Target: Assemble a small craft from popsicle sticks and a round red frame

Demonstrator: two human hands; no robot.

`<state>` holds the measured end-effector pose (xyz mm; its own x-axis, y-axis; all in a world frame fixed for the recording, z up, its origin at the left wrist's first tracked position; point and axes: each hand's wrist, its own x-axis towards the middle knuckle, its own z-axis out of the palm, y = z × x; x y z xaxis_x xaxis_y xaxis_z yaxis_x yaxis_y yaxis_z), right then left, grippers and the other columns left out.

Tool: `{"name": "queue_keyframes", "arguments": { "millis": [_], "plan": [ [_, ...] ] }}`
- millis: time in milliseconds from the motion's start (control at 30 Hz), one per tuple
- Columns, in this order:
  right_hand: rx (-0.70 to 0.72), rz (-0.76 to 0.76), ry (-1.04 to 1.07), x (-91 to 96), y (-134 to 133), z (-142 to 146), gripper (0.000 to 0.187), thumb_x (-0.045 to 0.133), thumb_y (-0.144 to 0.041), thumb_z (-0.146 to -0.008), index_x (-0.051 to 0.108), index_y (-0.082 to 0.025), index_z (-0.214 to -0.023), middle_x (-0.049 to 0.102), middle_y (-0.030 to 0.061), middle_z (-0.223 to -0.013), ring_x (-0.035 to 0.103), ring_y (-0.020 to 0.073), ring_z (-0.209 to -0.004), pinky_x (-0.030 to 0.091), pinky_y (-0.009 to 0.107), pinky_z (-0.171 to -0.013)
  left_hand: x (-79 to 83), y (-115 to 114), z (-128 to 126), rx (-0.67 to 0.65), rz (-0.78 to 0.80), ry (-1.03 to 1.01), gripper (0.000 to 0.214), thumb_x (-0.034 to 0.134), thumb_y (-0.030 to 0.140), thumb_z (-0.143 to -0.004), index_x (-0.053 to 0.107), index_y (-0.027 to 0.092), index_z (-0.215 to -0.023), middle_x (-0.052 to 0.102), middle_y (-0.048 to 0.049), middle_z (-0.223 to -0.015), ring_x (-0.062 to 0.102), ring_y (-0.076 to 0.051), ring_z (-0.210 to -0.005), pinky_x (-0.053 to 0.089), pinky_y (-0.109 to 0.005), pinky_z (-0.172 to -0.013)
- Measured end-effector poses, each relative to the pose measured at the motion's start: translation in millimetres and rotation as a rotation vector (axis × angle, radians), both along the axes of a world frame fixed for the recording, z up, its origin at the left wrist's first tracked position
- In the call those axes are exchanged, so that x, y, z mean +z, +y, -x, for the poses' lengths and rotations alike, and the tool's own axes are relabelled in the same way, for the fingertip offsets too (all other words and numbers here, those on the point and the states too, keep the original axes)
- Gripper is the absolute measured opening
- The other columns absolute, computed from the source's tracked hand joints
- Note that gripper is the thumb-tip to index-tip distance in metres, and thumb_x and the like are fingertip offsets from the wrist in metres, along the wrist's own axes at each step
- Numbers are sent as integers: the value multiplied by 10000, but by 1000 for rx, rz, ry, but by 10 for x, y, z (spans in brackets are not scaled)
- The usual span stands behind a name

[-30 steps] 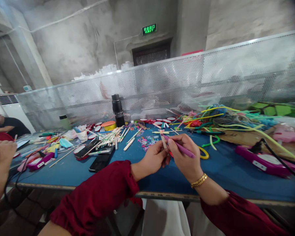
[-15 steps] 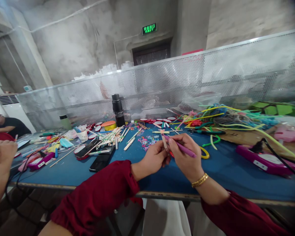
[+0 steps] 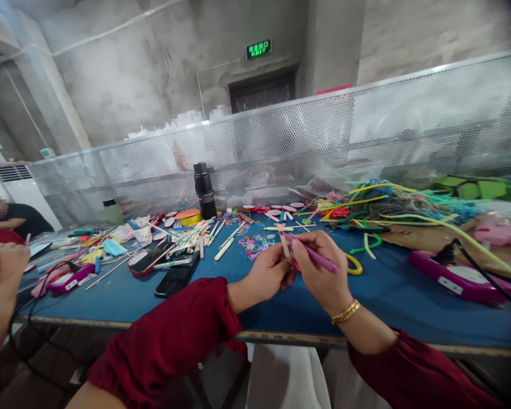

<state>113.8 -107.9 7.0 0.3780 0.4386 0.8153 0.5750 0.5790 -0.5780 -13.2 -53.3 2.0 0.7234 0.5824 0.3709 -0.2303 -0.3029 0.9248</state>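
Note:
Above the front half of the blue table [image 3: 234, 315], my two hands work close together. My left hand [image 3: 264, 275] pinches a flat wooden craft stick [image 3: 284, 244] that points away from me. My right hand [image 3: 327, 271], with a gold bracelet at the wrist, grips a thick purple pen [image 3: 319, 259] like a writing tool. The pen's front end reaches the upper part of the stick; whether it touches cannot be made out. Small coloured rubber bands [image 3: 255, 245] lie scattered beyond my left hand. A yellow loop [image 3: 356, 264] rests beside my right hand.
Craft sticks [image 3: 196, 236], phones [image 3: 176, 279] and a black bottle [image 3: 204, 190] stand or lie left of centre. At right are tangled cords [image 3: 392, 204] and a purple device [image 3: 460, 278] with a black cable. Another person's hand [image 3: 4, 262] is at far left.
The purple pen and my right hand have shifted very slightly to the left. My left hand and the stick look almost the same.

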Motion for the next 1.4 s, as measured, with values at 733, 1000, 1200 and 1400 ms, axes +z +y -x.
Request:
{"name": "queue_keyframes", "arguments": {
  "millis": [733, 1000, 1200, 1400],
  "plan": [
    [8, 26, 0, 2, -2, -5, 167, 665, -385, -941, 669, -229, -884, 709, 9, -730, 661, 169, -597, 519, 295, -558, 44, -28, 17, 15, -6, 4, 639, 659, 794, -824, 516, 189, -973, 517, 61, -575, 408, -87, -434, 290, -232, -434],
    [-12, 14, -30, 0, 2, -19, 162, 658, -369, -942, 668, -227, -865, 717, 13, -738, 671, 172, -622, 521, 299, -583, 34, -15, 17, 16, -7, 6, 639, 665, 786, -825, 525, 185, -991, 522, 64, -572, 403, -86, -425, 280, -232, -432],
    [-8, 16, -20, 23, -21, 1, 162, 661, -371, -934, 668, -229, -856, 717, 10, -729, 665, 169, -604, 519, 297, -572, 43, -23, 18, 16, -4, 3, 625, 668, 781, -827, 515, 190, -960, 519, 62, -573, 408, -85, -434, 290, -229, -439],
    [-2, 24, -5, 54, -54, 24, 153, 659, -370, -919, 657, -242, -836, 714, 14, -710, 662, 179, -588, 515, 305, -547, 47, -27, 20, 20, -2, -5, 632, 663, 781, -833, 526, 185, -991, 518, 63, -576, 408, -85, -433, 289, -228, -436]
  ]
}}
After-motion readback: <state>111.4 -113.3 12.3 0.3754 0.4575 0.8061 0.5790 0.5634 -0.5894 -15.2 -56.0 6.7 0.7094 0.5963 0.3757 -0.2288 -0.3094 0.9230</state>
